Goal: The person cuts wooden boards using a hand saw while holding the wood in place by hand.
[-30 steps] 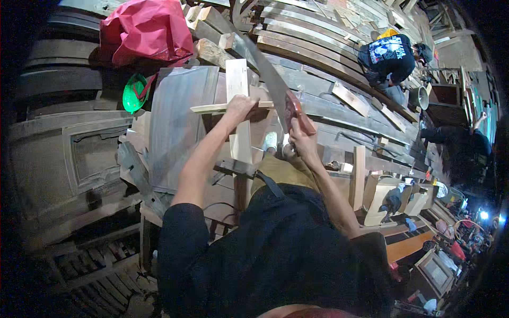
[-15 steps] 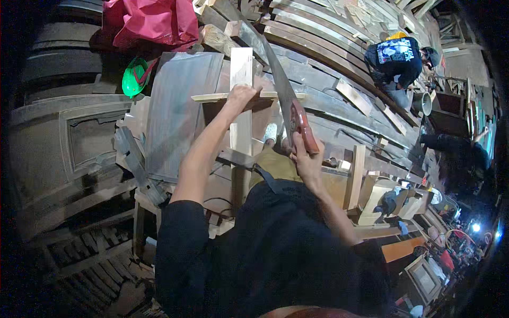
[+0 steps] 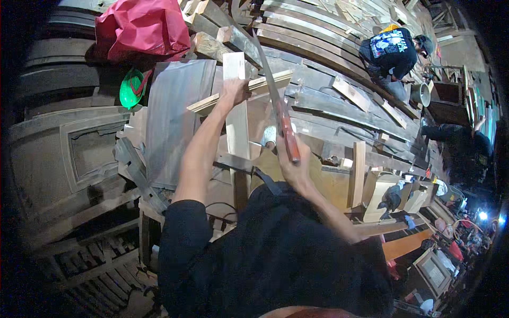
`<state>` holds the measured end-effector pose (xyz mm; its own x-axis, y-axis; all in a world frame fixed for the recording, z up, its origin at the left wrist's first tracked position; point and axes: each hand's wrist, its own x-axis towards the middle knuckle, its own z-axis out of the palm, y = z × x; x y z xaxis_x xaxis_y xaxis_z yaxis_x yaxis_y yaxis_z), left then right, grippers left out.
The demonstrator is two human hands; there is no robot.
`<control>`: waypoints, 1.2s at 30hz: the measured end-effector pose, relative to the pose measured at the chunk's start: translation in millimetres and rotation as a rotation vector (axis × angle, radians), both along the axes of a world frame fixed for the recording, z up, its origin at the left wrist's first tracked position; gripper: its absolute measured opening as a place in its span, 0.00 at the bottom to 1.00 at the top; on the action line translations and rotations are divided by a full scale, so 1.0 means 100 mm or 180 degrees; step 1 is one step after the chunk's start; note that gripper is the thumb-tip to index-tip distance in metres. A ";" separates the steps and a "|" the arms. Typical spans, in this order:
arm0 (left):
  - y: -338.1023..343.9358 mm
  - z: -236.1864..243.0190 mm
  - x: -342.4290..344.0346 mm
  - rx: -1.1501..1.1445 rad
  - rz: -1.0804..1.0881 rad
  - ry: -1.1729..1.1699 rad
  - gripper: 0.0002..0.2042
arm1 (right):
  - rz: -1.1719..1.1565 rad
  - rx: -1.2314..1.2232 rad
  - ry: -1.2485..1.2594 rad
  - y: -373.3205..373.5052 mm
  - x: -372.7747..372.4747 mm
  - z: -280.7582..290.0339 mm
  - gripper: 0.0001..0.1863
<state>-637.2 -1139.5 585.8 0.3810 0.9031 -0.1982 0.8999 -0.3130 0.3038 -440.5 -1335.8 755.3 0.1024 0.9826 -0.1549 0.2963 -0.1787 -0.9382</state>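
Note:
My right hand [image 3: 295, 162] is closed round the red-brown handle of a handsaw [image 3: 270, 71]. The saw's long blade points up and away, seen nearly edge-on, and passes over the right part of a thin wooden strip [image 3: 204, 106]. Whether its teeth touch the wood, I cannot tell. My left hand [image 3: 234, 91] is closed on the middle of the strip, where it crosses a pale upright-running board [image 3: 237, 132]. The strip lies at a slant, right end farther away. My fingers hide part of both pieces of wood.
A grey panel [image 3: 177, 116] leans left of the board, beside a green helmet-like object [image 3: 131, 87] and a red bag [image 3: 143, 29]. Long planks [image 3: 313, 32] spread beyond. One person [image 3: 389, 53] bends over at the far right; another person [image 3: 466, 153] is farther right.
The strip has turned, its right end swinging away and its left end nearer. The saw has moved left and rolled from broadside to nearly edge-on, now over the strip. Both hands keep their grip.

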 end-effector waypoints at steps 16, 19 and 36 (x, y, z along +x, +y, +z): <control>0.07 -0.11 -0.05 0.0429 -0.0183 -0.0026 0.19 | -0.0008 -0.0653 0.0295 -0.34 0.39 0.53 0.10; 0.06 0.01 -0.02 0.0124 -0.0145 0.0156 0.17 | 0.0030 -0.0546 0.0245 -0.24 0.36 0.52 0.10; 0.02 -0.01 -0.06 0.0269 0.0017 -0.0011 0.15 | 0.0118 -0.0448 0.0178 -0.06 0.19 0.19 0.13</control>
<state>-643.2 -1137.9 584.7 0.3768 0.9185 -0.1197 0.9005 -0.3329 0.2797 -421.5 -1341.6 774.7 0.0539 0.9537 -0.2958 0.2532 -0.2996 -0.9198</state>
